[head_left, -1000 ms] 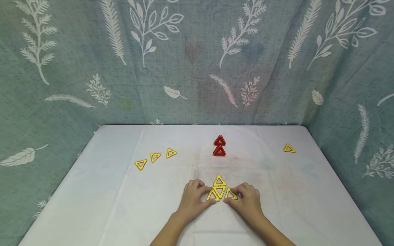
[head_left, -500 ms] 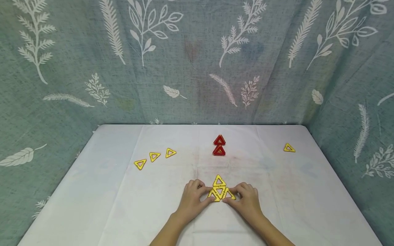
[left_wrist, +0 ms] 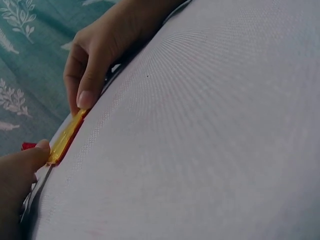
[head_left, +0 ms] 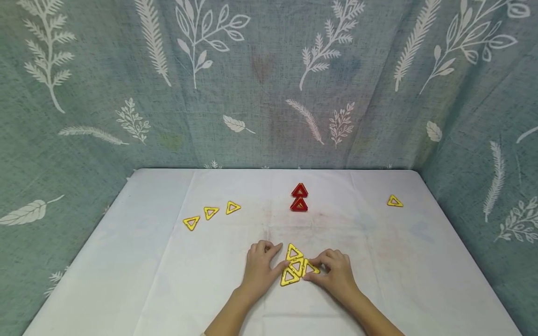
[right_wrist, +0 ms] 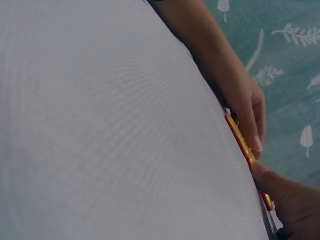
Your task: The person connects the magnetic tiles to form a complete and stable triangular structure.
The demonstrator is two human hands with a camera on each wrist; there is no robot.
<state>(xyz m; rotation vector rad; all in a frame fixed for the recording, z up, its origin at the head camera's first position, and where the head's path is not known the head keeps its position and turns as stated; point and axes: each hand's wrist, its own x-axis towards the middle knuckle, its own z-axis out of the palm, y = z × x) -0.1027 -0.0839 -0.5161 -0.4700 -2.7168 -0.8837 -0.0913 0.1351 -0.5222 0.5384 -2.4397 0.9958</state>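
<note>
Several yellow triangular frame tiles lie edge to edge in front of me as a tilted group, with a top tile [head_left: 296, 257], a lower-left tile [head_left: 290, 283] and a right tile [head_left: 314, 269] around a middle one. My left hand [head_left: 259, 267] touches the group's left side with its thumb; its index finger stands apart from the tiles. Thumb and index finger of my right hand [head_left: 337, 275] pinch the right tile. Seen edge-on in the left wrist view, the yellow group [left_wrist: 65, 141] shows red along its underside.
Two red triangle pieces [head_left: 299, 205] stand one behind the other farther back. Three loose yellow triangles [head_left: 211, 213] lie in a slanting row at the left. Another yellow triangle [head_left: 395, 204] is far right. A patterned curtain [head_left: 269, 93] surrounds the white table [head_left: 168, 289].
The right tile came up against the group. Then the whole group turned counterclockwise, its top leaning left. My left index finger moved off the tiles; the right hand kept its pinch.
</note>
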